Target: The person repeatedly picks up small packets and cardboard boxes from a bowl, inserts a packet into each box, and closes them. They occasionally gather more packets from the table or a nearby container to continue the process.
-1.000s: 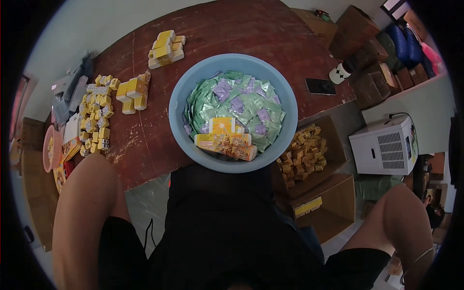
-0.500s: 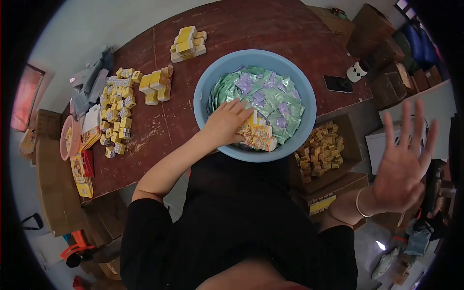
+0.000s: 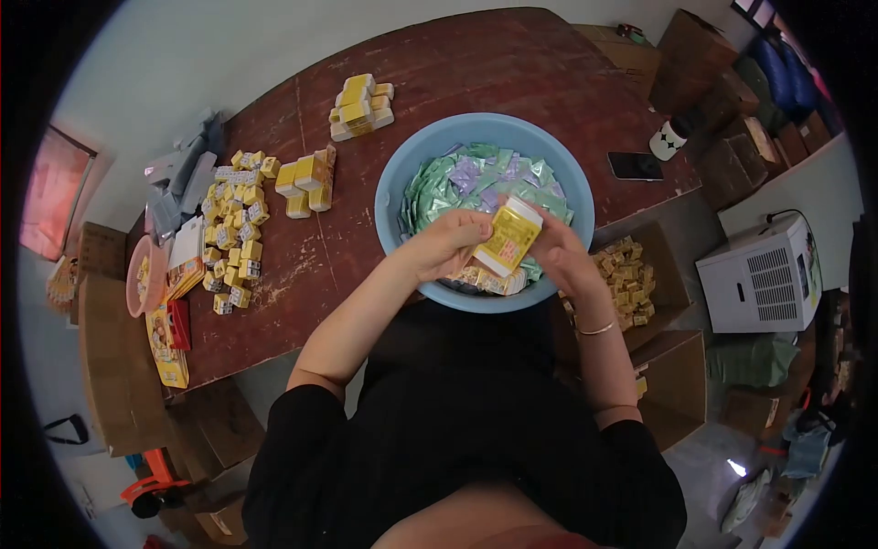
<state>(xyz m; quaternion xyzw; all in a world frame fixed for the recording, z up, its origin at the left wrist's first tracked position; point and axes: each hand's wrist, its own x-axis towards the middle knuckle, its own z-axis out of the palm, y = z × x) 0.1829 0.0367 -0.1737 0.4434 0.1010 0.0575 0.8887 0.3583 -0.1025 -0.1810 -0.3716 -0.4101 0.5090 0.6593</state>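
Over the light blue basin (image 3: 391, 197), my left hand (image 3: 453, 240) grips a small yellow box (image 3: 508, 240) with a white top end, thumb across its face. Close on the box's right side is my right hand (image 3: 565, 261); its fingers are smeared and partly behind the box. Green foil packets (image 3: 437, 197) and purple packets (image 3: 468, 178) fill the basin. Orange-yellow printed packs (image 3: 494, 280) lie at the basin's near side, below the box and partly hidden by my hands.
Small yellow-white boxes (image 3: 240, 215) are spread on the dark red table (image 3: 302, 265) at left, with yellow stacks (image 3: 306, 183) nearby. A phone (image 3: 636, 166) and a patterned cup (image 3: 668, 140) stand right. Below the right edge, a carton (image 3: 666, 274) holds many small yellow boxes (image 3: 629, 284).
My right hand has come from raised and spread at the far right to beside the box. My left hand has lifted from the basin's contents and now holds the yellow box.
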